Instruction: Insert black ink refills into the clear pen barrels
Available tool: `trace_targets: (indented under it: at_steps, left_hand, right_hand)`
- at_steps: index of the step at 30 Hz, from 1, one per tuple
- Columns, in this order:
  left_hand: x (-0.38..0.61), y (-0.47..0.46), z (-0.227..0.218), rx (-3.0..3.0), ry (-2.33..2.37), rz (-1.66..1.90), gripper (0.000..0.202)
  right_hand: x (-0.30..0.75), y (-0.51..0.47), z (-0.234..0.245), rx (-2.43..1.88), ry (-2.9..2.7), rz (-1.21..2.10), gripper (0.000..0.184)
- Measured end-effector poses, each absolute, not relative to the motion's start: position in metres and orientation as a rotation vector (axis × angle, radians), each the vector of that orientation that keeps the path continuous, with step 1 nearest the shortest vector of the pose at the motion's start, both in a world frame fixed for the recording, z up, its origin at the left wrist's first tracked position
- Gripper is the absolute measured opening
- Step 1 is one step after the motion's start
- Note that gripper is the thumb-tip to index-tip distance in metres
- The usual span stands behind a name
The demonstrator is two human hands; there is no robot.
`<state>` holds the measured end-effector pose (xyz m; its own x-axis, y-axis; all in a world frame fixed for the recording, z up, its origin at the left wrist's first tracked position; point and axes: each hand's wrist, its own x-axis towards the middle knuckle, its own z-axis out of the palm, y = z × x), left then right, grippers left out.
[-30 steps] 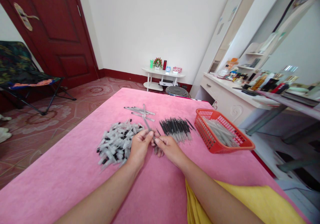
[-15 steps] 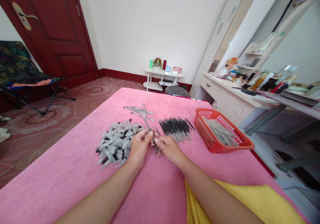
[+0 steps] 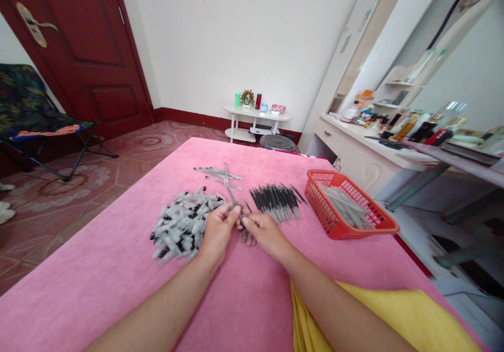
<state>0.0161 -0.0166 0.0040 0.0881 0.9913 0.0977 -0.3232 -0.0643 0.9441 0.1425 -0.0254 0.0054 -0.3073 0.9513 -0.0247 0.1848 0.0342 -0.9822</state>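
Observation:
My left hand (image 3: 219, 230) is closed around a slim translucent pen (image 3: 230, 190), which points up and away from me. Close beside it, my right hand (image 3: 264, 232) pinches the near end of the same pen between thumb and fingers. Small greyish pieces (image 3: 247, 237) show just under the hands; I cannot make out their kind. To the left lies a heap of clear pen caps (image 3: 181, 225) with black ends. Right of the hands, black-and-clear pen refills (image 3: 275, 199) are spread in a row. Several pens (image 3: 220, 172) lie beyond the hands.
A red plastic basket (image 3: 334, 230) holding clear pen barrels (image 3: 346, 205) stands on the right of the pink cloth (image 3: 129, 289). Yellow fabric (image 3: 378, 310) lies at the near right. Beyond the table are a white stand (image 3: 255, 112), a dressing table (image 3: 354, 147) and a folding chair (image 3: 35, 110).
Almost nothing differs. Both hands keep their hold on the pen, and the whole view has shifted very slightly.

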Motion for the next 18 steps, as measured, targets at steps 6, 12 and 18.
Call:
trace_targets:
  at_steps: [6,12,18]
  left_hand:
    - [0.0162,-0.0171,0.0041,1.065,0.836,1.334,0.023]
    - [0.0161,-0.0171,0.0046,1.070,0.840,1.327,0.023]
    - [0.0161,-0.0178,0.0042,1.059,0.833,1.318,0.024]
  right_hand:
    - [0.1427,-0.0253,0.0043,-1.186,-1.591,1.338,0.046]
    - [0.1425,-0.0265,0.0051,-1.188,-1.581,1.336,0.044]
    - [0.1424,-0.0254,0.0030,-1.163,-1.597,1.323,0.045]
